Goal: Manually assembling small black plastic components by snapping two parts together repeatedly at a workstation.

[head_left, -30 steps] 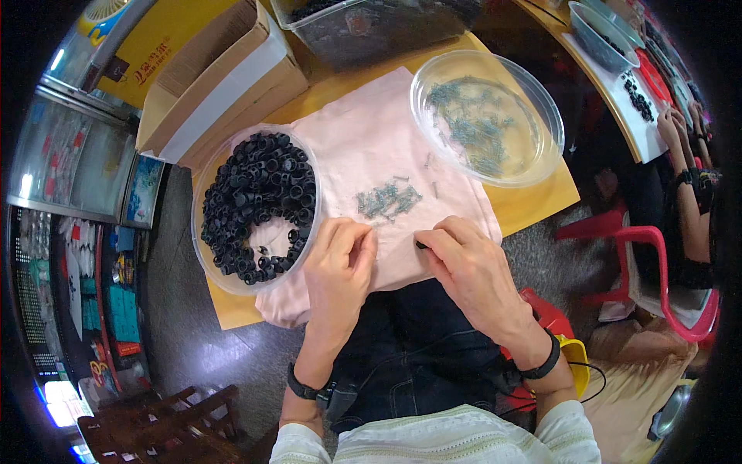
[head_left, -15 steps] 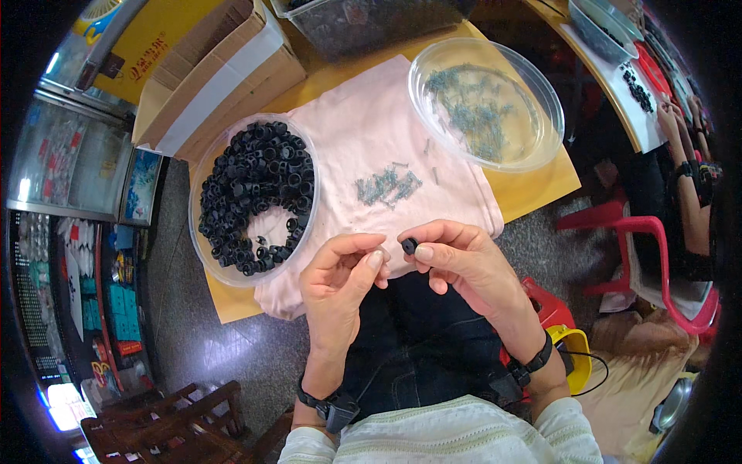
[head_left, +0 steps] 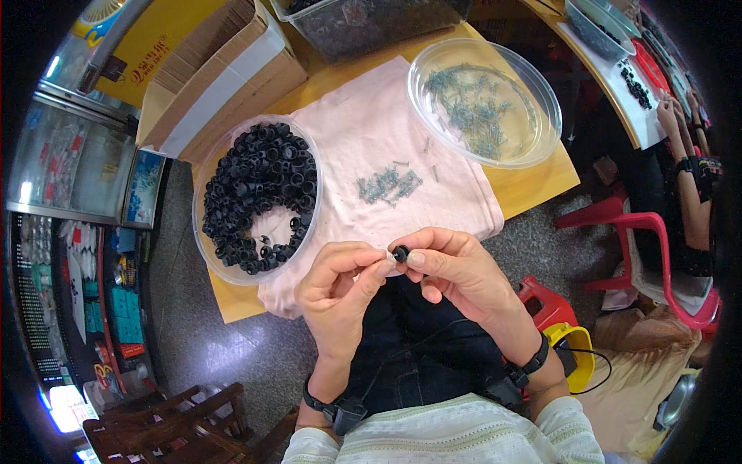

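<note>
My right hand [head_left: 468, 274] pinches a small round black plastic part [head_left: 400, 254] between thumb and fingers. Against its left side, my left hand [head_left: 336, 290] has thumb and forefinger closed on a tiny pale metal piece that looks like a screw [head_left: 390, 256], mostly covered by the fingertips. Both hands meet above my lap, at the near edge of a pink cloth [head_left: 340, 131]. Loose screws [head_left: 386, 184] lie in a small heap on the cloth beyond my hands. To the left, a clear round tub [head_left: 202, 246] holds many black plastic parts [head_left: 259, 174].
A clear round tub [head_left: 557, 127] with screws stands at the far right of the yellow table [head_left: 545, 182]. An open cardboard box [head_left: 224, 85] and a grey bin [head_left: 371, 31] stand behind. At right are a red chair [head_left: 661, 240] and another person's arm [head_left: 696, 197].
My hands have come together; the screw-like piece in my left fingers now touches the black part, which has shifted slightly left in my right hand.
</note>
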Demonstrator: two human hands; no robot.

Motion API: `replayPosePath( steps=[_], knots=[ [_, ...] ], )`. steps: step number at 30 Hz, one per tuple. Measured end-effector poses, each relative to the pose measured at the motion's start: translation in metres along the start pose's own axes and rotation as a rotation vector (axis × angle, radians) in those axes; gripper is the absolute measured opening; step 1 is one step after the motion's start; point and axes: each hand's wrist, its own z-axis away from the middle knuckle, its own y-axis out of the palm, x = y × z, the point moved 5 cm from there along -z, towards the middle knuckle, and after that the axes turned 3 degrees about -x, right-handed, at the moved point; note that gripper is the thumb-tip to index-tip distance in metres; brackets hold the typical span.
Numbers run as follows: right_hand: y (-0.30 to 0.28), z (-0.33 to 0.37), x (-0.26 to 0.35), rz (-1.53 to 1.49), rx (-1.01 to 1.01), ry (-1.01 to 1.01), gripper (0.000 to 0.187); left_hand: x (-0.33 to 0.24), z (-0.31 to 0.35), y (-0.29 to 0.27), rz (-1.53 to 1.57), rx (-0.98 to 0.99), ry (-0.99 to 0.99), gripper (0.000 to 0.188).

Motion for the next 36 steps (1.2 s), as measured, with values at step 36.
replayPosePath(
  steps=[36],
  knots=[
    [-0.018,-0.012,0.022,0.374,-0.256,-0.265,0.018,-0.051,-0.091,-0.105,-1.074,-0.308,0.292,0.027]
  ],
)
